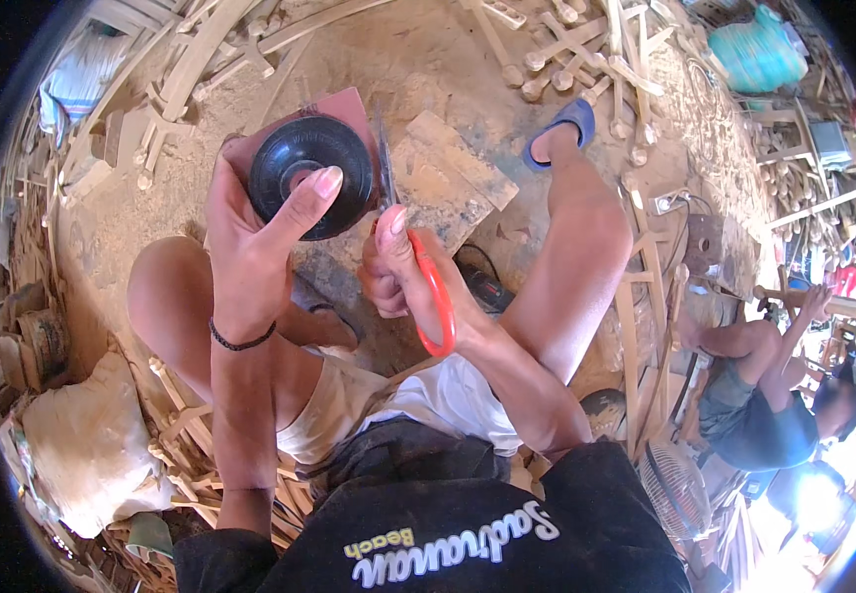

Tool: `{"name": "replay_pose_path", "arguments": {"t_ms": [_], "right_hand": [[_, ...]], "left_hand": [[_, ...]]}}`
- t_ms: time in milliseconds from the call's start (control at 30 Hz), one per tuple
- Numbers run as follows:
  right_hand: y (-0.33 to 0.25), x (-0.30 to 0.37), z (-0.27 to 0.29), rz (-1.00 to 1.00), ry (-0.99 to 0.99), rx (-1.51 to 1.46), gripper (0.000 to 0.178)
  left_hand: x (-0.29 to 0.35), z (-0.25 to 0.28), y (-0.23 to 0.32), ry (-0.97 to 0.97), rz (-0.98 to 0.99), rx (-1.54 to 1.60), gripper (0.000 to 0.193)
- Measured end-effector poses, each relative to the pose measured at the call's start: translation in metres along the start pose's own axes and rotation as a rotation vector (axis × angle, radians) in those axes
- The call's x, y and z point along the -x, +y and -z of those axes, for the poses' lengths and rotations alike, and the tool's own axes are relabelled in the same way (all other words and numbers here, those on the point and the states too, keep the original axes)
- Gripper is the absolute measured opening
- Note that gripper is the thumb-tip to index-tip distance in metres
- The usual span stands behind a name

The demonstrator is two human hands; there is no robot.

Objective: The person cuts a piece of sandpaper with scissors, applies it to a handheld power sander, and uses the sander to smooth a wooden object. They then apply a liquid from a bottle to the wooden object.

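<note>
My left hand [258, 232] grips a black round sanding-disc pad [290, 153] laid against a reddish-brown sheet that looks like sandpaper [347, 107]. The thumb presses on the pad's middle, and the fingers are behind the sheet. Closed round a pair of scissors [435, 306] with red-orange handles is my right hand [410, 272]. The blades point away from me and stand at the sheet's right edge, beside the pad. How far they are apart I cannot tell.
Beyond my hands, a dusty wooden board [448, 173] lies between my legs, with a dark corded tool [487, 292] near it. Many wooden pieces [566, 59] are strewn around. At the right are a fan [673, 484] and another person [759, 395] holding wood; a pale sack [92, 435] sits left.
</note>
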State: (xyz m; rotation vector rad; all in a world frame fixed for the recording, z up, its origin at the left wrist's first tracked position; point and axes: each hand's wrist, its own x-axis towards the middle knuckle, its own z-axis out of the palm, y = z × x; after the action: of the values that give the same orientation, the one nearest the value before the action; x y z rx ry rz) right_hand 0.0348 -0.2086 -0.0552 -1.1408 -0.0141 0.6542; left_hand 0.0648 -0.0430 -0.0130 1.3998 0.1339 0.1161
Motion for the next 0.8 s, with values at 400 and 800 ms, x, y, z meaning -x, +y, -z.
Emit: {"name": "replay_pose_path", "arguments": {"t_ms": [400, 800], "right_hand": [[0.002, 0.001, 0.002, -0.036, 0.009, 0.001, 0.065], [-0.011, 0.005, 0.008, -0.088, -0.009, 0.038, 0.062]], "left_hand": [[-0.004, 0.005, 0.002, -0.029, -0.046, -0.049, 0.046], [-0.001, 0.004, 0.008, -0.111, -0.023, -0.027, 0.047]]}}
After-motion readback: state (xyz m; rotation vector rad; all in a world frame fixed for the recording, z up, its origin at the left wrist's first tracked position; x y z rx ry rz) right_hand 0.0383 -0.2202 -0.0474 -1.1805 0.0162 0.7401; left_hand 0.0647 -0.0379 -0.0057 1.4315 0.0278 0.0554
